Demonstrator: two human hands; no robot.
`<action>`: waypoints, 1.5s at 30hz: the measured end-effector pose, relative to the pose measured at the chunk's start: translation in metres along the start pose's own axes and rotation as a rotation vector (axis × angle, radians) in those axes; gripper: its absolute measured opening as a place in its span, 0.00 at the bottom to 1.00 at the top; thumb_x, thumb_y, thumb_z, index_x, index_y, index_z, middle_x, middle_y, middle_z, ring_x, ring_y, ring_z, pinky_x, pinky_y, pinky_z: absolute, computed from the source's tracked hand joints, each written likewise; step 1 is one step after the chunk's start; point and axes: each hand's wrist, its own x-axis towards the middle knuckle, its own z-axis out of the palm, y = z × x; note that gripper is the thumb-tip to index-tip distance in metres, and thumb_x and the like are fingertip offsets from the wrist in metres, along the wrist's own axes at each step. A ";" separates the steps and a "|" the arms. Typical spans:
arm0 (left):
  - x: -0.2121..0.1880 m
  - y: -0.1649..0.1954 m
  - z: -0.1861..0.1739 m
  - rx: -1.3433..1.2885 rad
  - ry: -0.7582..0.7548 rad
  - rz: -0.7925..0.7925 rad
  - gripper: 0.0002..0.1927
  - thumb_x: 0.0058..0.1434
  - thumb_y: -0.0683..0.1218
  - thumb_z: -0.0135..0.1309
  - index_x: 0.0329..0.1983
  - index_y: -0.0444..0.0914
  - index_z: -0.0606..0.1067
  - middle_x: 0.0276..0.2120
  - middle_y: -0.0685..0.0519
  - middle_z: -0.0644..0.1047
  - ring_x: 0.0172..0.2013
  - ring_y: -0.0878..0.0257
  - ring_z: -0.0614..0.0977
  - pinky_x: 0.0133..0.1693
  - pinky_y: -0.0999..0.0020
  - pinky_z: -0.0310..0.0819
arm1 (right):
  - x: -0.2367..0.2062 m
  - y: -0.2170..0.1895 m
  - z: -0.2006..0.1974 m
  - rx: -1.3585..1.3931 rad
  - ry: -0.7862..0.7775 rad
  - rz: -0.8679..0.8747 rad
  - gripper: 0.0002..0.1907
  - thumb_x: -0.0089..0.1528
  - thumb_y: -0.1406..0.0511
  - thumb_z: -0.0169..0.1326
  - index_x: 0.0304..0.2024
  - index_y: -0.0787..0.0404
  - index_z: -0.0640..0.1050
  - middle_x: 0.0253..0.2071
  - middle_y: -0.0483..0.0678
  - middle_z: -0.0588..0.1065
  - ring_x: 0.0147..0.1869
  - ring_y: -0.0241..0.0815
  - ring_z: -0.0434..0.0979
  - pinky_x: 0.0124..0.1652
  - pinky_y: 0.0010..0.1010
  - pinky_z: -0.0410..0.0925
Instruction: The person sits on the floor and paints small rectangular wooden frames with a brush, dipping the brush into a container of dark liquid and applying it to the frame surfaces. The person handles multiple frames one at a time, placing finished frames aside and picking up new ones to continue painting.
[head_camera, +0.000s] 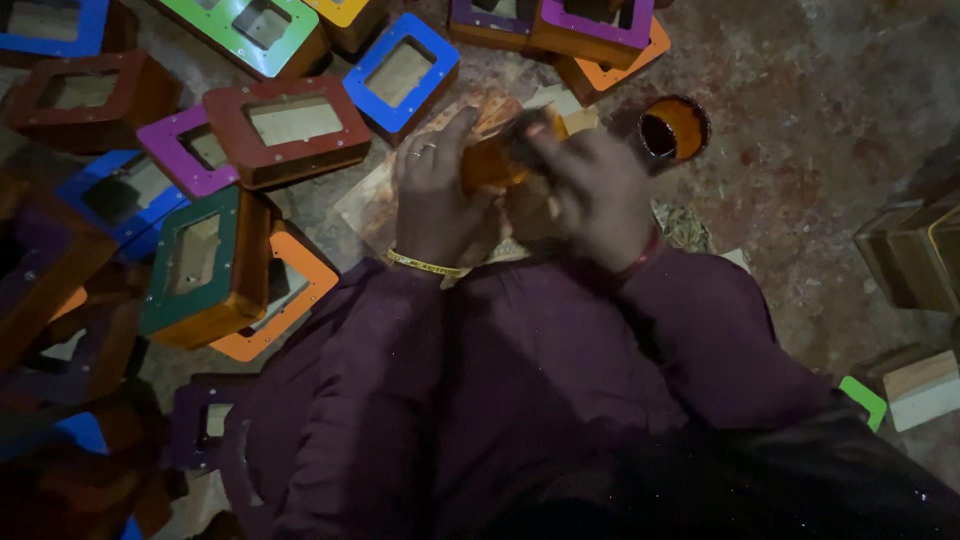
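Left hand (432, 195) clasps an orange block (490, 165), steadying it; right hand (590, 195), blurred, seemingly pinches its top, just left of the cup (673, 130).

Dim scene lit from the top centre; corners fall into deep shadow, and the right hand (590, 195) shows motion blur.
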 end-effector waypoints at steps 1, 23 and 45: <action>0.000 0.000 0.000 -0.009 -0.007 0.004 0.42 0.50 0.43 0.70 0.68 0.44 0.66 0.47 0.49 0.78 0.54 0.49 0.78 0.67 0.46 0.59 | -0.002 -0.005 0.003 -0.016 -0.004 -0.084 0.27 0.61 0.72 0.57 0.62 0.51 0.80 0.39 0.50 0.74 0.44 0.50 0.74 0.44 0.41 0.69; -0.002 -0.013 -0.005 -0.045 -0.031 -0.089 0.47 0.53 0.44 0.71 0.74 0.42 0.60 0.54 0.48 0.77 0.53 0.47 0.78 0.61 0.49 0.64 | 0.003 0.026 0.016 -0.072 -0.043 0.087 0.27 0.62 0.72 0.55 0.65 0.63 0.77 0.43 0.58 0.75 0.45 0.56 0.75 0.44 0.44 0.68; -0.002 0.018 0.000 -0.041 0.084 0.170 0.37 0.56 0.49 0.68 0.64 0.42 0.62 0.56 0.49 0.75 0.61 0.49 0.75 0.68 0.25 0.36 | 0.009 0.024 -0.025 0.538 -0.249 0.210 0.21 0.67 0.71 0.52 0.64 0.62 0.78 0.42 0.51 0.76 0.45 0.41 0.75 0.48 0.30 0.69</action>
